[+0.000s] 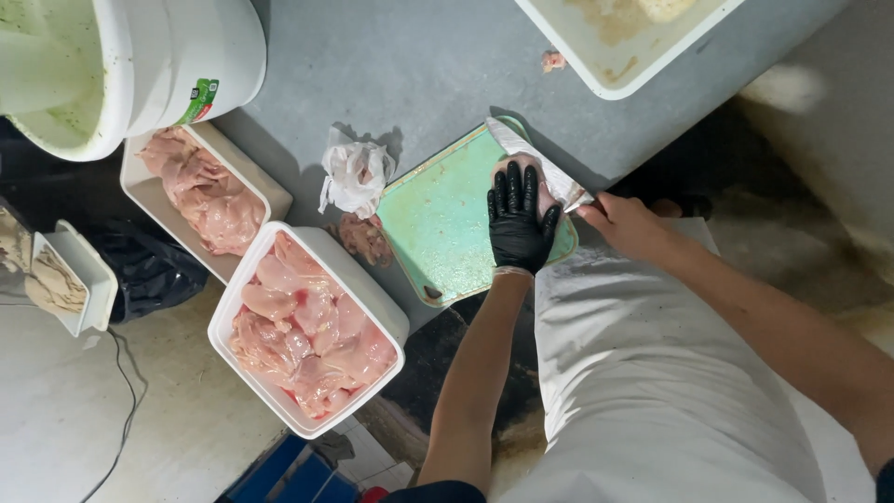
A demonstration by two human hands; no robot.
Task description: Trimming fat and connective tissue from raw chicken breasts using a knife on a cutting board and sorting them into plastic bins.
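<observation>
My gloved left hand (518, 222) presses flat on a pale pink fillet (543, 186) on the green board (438, 228), while my bare right hand (622, 224) grips a knife (535, 160).

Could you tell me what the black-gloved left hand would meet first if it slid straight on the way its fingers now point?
Probably the pale raw meat piece under the left hand's fingertips, then the broad steel knife blade across the green cutting board's far corner; depth is unclear.

Black glove on left hand (518, 224), mint-green cutting board (438, 219), pale pink raw chicken (307, 326) in white tubs (386, 312), grey worktop (419, 65), crumpled white bag (354, 175).
</observation>
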